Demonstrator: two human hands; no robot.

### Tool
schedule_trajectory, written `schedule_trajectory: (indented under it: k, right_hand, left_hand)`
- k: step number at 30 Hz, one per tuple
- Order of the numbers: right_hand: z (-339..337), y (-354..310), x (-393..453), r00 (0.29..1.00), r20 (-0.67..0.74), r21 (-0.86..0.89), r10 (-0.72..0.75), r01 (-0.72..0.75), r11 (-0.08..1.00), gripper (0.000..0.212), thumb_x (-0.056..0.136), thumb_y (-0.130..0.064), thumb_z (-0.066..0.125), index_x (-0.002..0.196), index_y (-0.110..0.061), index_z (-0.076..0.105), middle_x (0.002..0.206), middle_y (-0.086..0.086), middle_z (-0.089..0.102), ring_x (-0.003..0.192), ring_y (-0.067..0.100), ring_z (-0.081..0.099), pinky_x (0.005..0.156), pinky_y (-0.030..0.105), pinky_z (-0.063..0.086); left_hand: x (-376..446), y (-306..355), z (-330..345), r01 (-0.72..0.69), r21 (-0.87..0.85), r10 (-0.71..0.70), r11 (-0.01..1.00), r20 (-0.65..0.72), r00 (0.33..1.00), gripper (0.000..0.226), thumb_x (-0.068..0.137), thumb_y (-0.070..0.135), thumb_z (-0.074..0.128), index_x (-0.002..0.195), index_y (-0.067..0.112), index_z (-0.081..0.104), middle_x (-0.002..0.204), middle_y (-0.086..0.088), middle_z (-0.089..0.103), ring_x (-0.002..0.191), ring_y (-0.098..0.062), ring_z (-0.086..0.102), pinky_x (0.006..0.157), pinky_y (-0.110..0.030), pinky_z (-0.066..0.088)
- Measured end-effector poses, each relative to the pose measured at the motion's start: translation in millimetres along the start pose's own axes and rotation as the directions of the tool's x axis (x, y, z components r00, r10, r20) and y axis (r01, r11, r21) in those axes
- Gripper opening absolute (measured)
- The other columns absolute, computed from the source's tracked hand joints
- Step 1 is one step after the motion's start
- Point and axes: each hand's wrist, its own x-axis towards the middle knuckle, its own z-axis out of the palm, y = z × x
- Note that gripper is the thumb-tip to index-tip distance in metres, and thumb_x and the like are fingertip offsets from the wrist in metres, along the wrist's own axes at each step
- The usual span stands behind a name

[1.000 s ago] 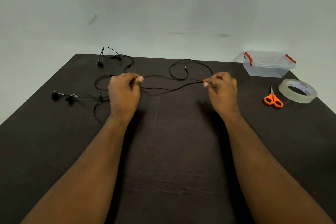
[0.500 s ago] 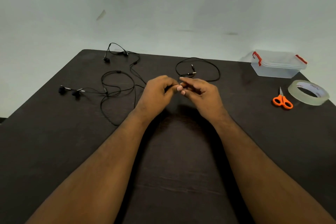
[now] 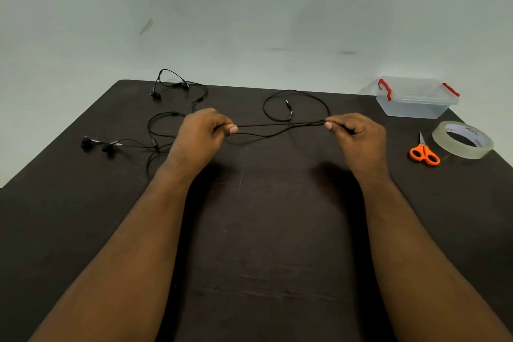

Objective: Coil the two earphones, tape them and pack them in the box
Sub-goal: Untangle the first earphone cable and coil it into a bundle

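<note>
Backdrop: pale wall behind dark table (image 3: 255, 230); nothing else in the room shows
Far left: earbud pair (image 3: 97, 144) lying on table w/ slack cord; second pair of buds (image 3: 169, 89) at far edge, near the corner; both sets' cords cross & tangle left of the hands, can't tell which cord belongs to which
L hand (image 3: 201, 136): fingers curled, pinching cord (image 3: 280, 124); prob. acts as anchor so the length can be pulled straight before coiling
Middle: cord stretched taut betw. hands, looks doubled; a slack strand sags just below it; loop w/ jack plug (image 3: 288, 110) lies behind on table
R hand (image 3: 356, 133): thumb & fingers closed on cord's other end; how much is gathered inside the fist is hidden
Right: box (image 3: 416, 97), lid on, red clips, near far edge; scissors (image 3: 424, 151) & tape (image 3: 463, 139) side by side, in reach for later steps
Stage: judged early; nothing coiled, taped or packed yet
</note>
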Motion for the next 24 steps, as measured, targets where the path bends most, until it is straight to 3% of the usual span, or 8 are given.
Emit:
schedule_trajectory:
  k: [4, 11, 14, 17, 19, 20, 22, 24]
  right_hand:
    - [-6.7, 5.1, -0.8, 1.000, -0.005, -0.055, 0.006, -0.007, 0.998, 0.011, 0.081, -0.006, 0.072, 0.091, -0.006, 0.076, 0.085, -0.006, 0.067, 0.080, -0.001, 0.060, 0.078, 0.005, 0.043]
    - [1.9, -0.8, -3.5, 0.986, 0.047, -0.057, 0.163, -0.160, 0.985, 0.016, 0.083, -0.008, 0.071, 0.098, -0.010, 0.075, 0.092, 0.001, 0.069, 0.087, 0.015, 0.065, 0.079, 0.004, 0.040]
    - [18.6, -17.1, -9.9, 0.917, 0.244, -0.157, 0.316, -0.284, 0.946, 0.047, 0.083, -0.023, 0.073, 0.128, -0.015, 0.060, 0.128, -0.002, 0.060, 0.112, 0.015, 0.058, 0.097, 0.019, 0.040]
    - [33.9, -41.5, -13.5, 0.927, 0.326, -0.226, 0.183, -0.112, 0.968, 0.079, 0.080, -0.037, 0.075, 0.146, -0.020, 0.037, 0.154, -0.007, 0.033, 0.140, 0.007, 0.031, 0.116, 0.028, 0.024]
    - [42.3, -56.1, -18.5, 0.936, 0.341, -0.121, 0.087, -0.048, 0.991, 0.080, 0.080, -0.030, 0.076, 0.147, -0.021, 0.035, 0.151, -0.010, 0.036, 0.131, 0.000, 0.040, 0.109, 0.020, 0.030]
    - [46.5, -61.1, -21.8, 0.929, 0.357, -0.024, 0.092, -0.089, 0.996, 0.075, 0.081, -0.022, 0.076, 0.145, -0.023, 0.038, 0.143, -0.012, 0.046, 0.114, -0.004, 0.053, 0.100, 0.018, 0.038]
    - [53.1, -69.3, -29.4, 0.869, 0.462, 0.215, 0.177, -0.303, 0.928, 0.062, 0.084, -0.007, 0.071, 0.139, -0.024, 0.048, 0.111, -0.012, 0.065, 0.072, 0.000, 0.062, 0.073, 0.019, 0.053]
    - [57.7, -69.4, -32.2, 0.816, 0.529, 0.377, 0.234, -0.473, 0.796, 0.050, 0.086, 0.005, 0.064, 0.130, -0.017, 0.057, 0.101, -0.001, 0.072, 0.076, 0.011, 0.068, 0.070, 0.025, 0.058]
  left_hand:
    - [0.4, 0.2, 1.4, 0.004, 0.035, -0.006, 0.999, 0.067, 0.998, 0.013, 0.087, 0.020, 0.068, 0.085, 0.009, 0.075, 0.076, -0.003, 0.062, 0.071, -0.017, 0.054, 0.066, -0.026, 0.038]
    - [-1.7, 5.3, 4.9, 0.061, 0.094, -0.057, 0.994, -0.041, 0.998, 0.014, 0.090, 0.013, 0.065, 0.085, 0.003, 0.073, 0.078, -0.012, 0.062, 0.078, -0.028, 0.056, 0.068, -0.028, 0.036]
    - [-2.5, 14.7, 13.3, 0.046, 0.099, -0.041, 0.994, -0.052, 0.998, 0.015, 0.090, 0.013, 0.063, 0.083, 0.003, 0.071, 0.077, -0.011, 0.060, 0.077, -0.029, 0.054, 0.067, -0.029, 0.036]
    - [-2.0, 23.2, 18.9, -0.001, 0.085, 0.005, 0.996, -0.046, 0.999, 0.015, 0.090, 0.014, 0.064, 0.083, 0.004, 0.071, 0.077, -0.011, 0.060, 0.076, -0.029, 0.053, 0.066, -0.034, 0.042]
    - [-1.4, 30.7, 21.8, -0.054, 0.062, 0.054, 0.997, -0.004, 0.999, 0.012, 0.088, 0.013, 0.066, 0.083, 0.004, 0.072, 0.078, -0.011, 0.061, 0.076, -0.030, 0.055, 0.067, -0.037, 0.044]
    - [-1.3, 34.4, 23.0, -0.079, 0.044, 0.079, 0.996, 0.020, 0.997, 0.011, 0.087, 0.012, 0.067, 0.084, 0.004, 0.072, 0.078, -0.011, 0.062, 0.076, -0.031, 0.056, 0.068, -0.036, 0.044]
    - [-1.5, 39.3, 25.3, -0.129, 0.002, 0.129, 0.992, 0.047, 0.991, 0.006, 0.085, 0.009, 0.068, 0.083, 0.004, 0.071, 0.077, -0.011, 0.061, 0.073, -0.031, 0.057, 0.067, -0.034, 0.043]
    - [-1.7, 39.9, 28.0, -0.155, -0.045, 0.157, 0.987, 0.063, 0.986, 0.004, 0.084, 0.005, 0.067, 0.083, 0.005, 0.071, 0.076, -0.010, 0.061, 0.074, -0.029, 0.058, 0.066, -0.038, 0.047]
